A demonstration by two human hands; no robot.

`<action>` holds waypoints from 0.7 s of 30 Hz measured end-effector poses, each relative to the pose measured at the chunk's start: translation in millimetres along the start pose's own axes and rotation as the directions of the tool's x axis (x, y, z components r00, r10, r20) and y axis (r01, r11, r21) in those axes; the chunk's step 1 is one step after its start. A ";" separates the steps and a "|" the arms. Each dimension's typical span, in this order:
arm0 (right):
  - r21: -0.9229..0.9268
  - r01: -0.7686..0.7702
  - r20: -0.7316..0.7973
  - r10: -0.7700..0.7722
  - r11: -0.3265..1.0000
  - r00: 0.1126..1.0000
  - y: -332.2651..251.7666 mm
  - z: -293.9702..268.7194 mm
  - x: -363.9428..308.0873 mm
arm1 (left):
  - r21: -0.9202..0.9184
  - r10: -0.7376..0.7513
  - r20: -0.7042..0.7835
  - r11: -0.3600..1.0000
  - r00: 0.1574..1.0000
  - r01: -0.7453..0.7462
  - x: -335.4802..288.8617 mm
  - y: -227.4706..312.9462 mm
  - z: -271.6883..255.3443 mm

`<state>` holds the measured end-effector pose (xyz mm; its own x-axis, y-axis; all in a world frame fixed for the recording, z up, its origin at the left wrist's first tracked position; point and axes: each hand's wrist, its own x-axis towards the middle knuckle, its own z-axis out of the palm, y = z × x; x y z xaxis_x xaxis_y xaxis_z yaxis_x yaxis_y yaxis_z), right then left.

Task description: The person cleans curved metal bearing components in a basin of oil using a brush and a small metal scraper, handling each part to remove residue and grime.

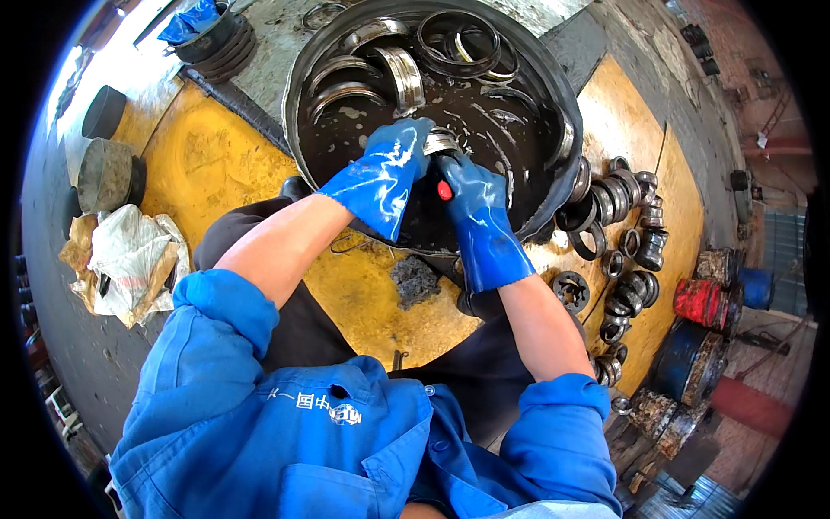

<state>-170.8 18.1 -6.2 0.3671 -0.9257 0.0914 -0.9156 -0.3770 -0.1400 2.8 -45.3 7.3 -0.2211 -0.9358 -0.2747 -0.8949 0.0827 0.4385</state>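
1. Ring (442,141): silvery metal, ridged, over the near half of the tub, between the two gloved hands; partly hidden by the gloves. Could not tell whether its underside met the liquid.
2. Left hand (398,145): blue glove, fingers closed on the ring's left side.
3. Right hand (474,186): blue glove, fingers curled around a red-ended tool (445,190), at the ring's near right edge; most of the tool was hidden in the grasp.
4. Tub (566,86): round, black-walled, holding dark liquid (341,143) with pale glints on its surface.
5. In the tub beyond the hands: a broad band (402,78) tilted up out of the liquid, curved rings (346,71) to its left, thin hoops (458,43) overlapping at the far right.
6. Right of the tub: many metal collars (616,199) in loose rows on a yellow board, with a notched disc (571,291) nearer the wearer.
7. Between the knees and tub: a dark grey clump (415,281) on yellow flooring (216,138).
8. Left: a crumpled white bag (130,259), dark cylinders (105,176) beyond it.
9. Farther right: a red drum (700,300) and a stained blue drum (683,359).
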 end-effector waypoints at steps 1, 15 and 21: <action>-0.001 0.005 0.000 -0.005 1.000 1.000 -1.0 1.7 1.1 | -0.020 -0.019 -0.042 1.000 0.999 0.018 -5.5 -3.0 0.6; 0.485 -0.464 0.112 0.474 0.741 0.873 -0.6 24.7 22.9 | -0.168 -0.117 -0.004 0.979 0.993 0.115 2.0 -57.2 -9.4; 0.677 -0.700 0.591 0.398 0.228 0.702 3.5 38.8 18.8 | -0.087 0.048 -0.072 0.995 0.996 -0.054 9.1 -16.4 -9.4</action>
<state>-160.8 -1.9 -43.2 -0.0102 -0.8188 -0.5740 -0.3547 0.5396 -0.7635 19.1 -58.3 5.6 -0.2349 -0.9531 -0.1909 -0.8446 0.1029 0.5254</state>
